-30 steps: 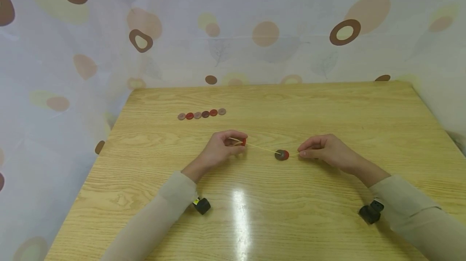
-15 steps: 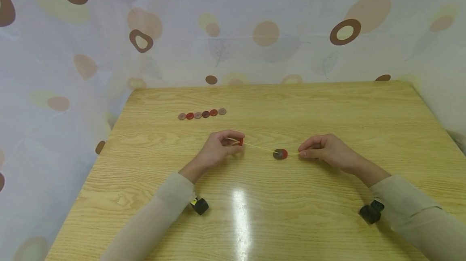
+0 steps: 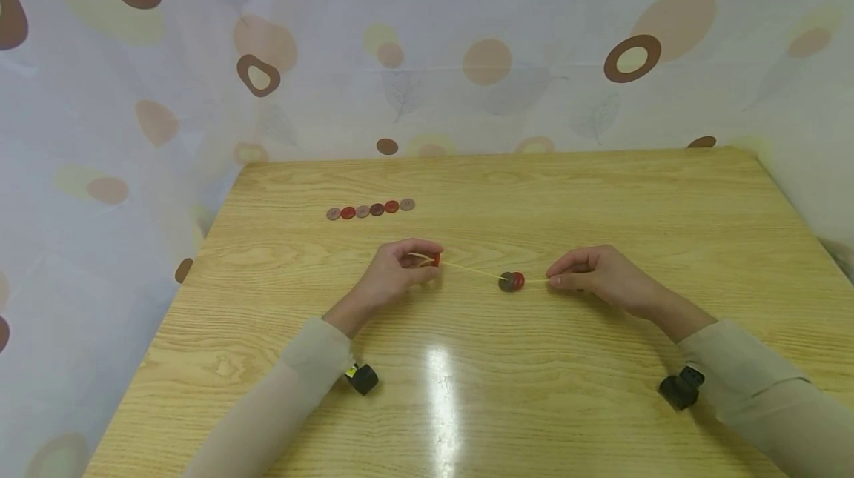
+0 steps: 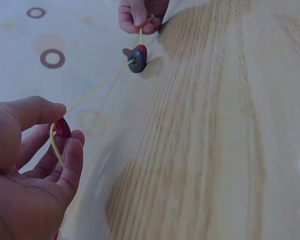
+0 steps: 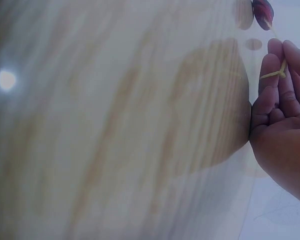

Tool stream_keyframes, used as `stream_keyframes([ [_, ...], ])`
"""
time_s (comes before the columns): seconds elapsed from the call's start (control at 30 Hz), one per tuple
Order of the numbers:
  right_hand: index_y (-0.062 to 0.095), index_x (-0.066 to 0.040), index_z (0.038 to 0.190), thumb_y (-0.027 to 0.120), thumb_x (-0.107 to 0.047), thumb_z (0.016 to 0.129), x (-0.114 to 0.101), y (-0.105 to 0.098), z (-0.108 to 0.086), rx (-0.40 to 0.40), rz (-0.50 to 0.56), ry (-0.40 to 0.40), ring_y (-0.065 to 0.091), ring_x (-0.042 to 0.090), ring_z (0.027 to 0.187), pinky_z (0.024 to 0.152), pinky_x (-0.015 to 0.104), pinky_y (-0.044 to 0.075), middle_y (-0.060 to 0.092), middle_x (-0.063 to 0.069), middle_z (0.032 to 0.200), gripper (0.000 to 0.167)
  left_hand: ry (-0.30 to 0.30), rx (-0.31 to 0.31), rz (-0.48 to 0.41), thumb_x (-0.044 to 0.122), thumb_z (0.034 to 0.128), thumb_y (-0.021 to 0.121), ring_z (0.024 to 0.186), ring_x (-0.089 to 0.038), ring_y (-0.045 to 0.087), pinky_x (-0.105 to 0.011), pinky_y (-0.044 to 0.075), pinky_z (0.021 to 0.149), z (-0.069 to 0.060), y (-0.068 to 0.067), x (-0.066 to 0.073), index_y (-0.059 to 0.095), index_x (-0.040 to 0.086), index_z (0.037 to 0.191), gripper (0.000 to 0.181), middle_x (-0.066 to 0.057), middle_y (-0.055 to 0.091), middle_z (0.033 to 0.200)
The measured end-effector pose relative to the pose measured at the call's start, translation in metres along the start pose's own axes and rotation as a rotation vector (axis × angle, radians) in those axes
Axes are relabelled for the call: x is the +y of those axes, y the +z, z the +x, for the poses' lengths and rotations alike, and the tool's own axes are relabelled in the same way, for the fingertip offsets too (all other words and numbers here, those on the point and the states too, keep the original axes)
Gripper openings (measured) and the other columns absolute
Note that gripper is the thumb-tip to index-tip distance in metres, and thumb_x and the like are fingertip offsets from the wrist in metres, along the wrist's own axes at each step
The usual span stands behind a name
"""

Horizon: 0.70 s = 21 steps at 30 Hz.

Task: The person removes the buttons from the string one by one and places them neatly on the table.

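Observation:
My left hand (image 3: 390, 270) pinches a red button (image 4: 63, 128) between thumb and fingertips. A thin yellow string (image 4: 96, 88) passes through this button, and its loose end hangs over my left fingers. Partway along the string, a dark grey button (image 4: 136, 60) and another red button (image 3: 519, 281) sit face to face. Both stand tilted on the string; whether they touch the table is hard to tell. My right hand (image 3: 597, 274) pinches the string near its other end, where a small knot (image 5: 282, 74) shows in the right wrist view. The string runs straight between the hands.
Beyond my left hand, a row of several buttons lies on the wooden table (image 3: 600, 204), with a red button (image 3: 348, 213), a dark brown button (image 3: 376, 210) and a pale button (image 3: 407, 204) among them. A patterned curtain (image 3: 440, 48) hangs behind the table.
My left hand has moved a little to the left with its red button. The grey and red pair has shifted slightly left as well. My right hand has stayed nearly still.

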State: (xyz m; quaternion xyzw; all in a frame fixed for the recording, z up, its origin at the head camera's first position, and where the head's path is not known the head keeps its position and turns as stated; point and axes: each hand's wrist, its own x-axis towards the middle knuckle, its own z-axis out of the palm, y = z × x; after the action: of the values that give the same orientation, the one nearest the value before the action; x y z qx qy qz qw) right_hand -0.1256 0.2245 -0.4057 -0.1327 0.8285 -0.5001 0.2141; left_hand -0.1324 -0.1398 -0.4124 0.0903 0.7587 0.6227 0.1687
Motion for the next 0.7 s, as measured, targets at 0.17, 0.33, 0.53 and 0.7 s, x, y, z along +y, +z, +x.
stream_keyframes([
  [0.17, 0.073, -0.001, 0.111, 0.072, -0.023, 0.095, 0.0001, 0.0, 0.0003, -0.004, 0.005, -0.004, 0.065, 0.016, 0.094, 0.079, 0.027, 0.051, 0.073, 0.01, 0.106, 0.027, -0.002, 0.002, 0.004, 0.005, 0.0905, 0.075, 0.111, -0.023, 0.064, -0.027, 0.053, 0.085, -0.0009, -0.0025, -0.0004, 0.066, 0.003, 0.128, 0.038, -0.013, 0.065, 0.127],
  [0.33, 0.073, -0.001, 0.111, 0.072, -0.022, 0.095, -0.0002, 0.0001, 0.0004, -0.003, 0.011, -0.002, 0.065, 0.016, 0.094, 0.079, 0.027, 0.051, 0.073, 0.011, 0.106, 0.027, 0.002, -0.006, -0.01, 0.004, 0.0908, 0.074, 0.115, -0.024, 0.064, -0.031, 0.054, 0.09, -0.0034, -0.0051, -0.0005, 0.065, 0.002, 0.129, 0.039, -0.013, 0.064, 0.13],
  [0.53, 0.073, -0.001, 0.111, 0.072, -0.023, 0.095, -0.0004, -0.0001, 0.0001, -0.003, 0.013, 0.002, 0.064, 0.016, 0.094, 0.079, 0.027, 0.051, 0.073, 0.01, 0.105, 0.028, -0.015, 0.013, 0.002, 0.003, 0.091, 0.073, 0.112, -0.024, 0.065, -0.03, 0.053, 0.087, -0.0051, -0.0069, -0.0006, 0.066, 0.003, 0.129, 0.039, -0.012, 0.064, 0.129],
  [0.7, 0.073, 0.0, 0.111, 0.073, -0.023, 0.094, -0.0003, -0.0001, 0.0002, -0.003, 0.011, 0.001, 0.064, 0.016, 0.093, 0.078, 0.027, 0.05, 0.073, 0.01, 0.104, 0.028, -0.021, 0.018, -0.009, 0.002, 0.0911, 0.073, 0.11, -0.023, 0.065, -0.029, 0.053, 0.086, -0.0053, -0.0085, -0.0018, 0.066, 0.003, 0.129, 0.039, -0.013, 0.064, 0.129],
])
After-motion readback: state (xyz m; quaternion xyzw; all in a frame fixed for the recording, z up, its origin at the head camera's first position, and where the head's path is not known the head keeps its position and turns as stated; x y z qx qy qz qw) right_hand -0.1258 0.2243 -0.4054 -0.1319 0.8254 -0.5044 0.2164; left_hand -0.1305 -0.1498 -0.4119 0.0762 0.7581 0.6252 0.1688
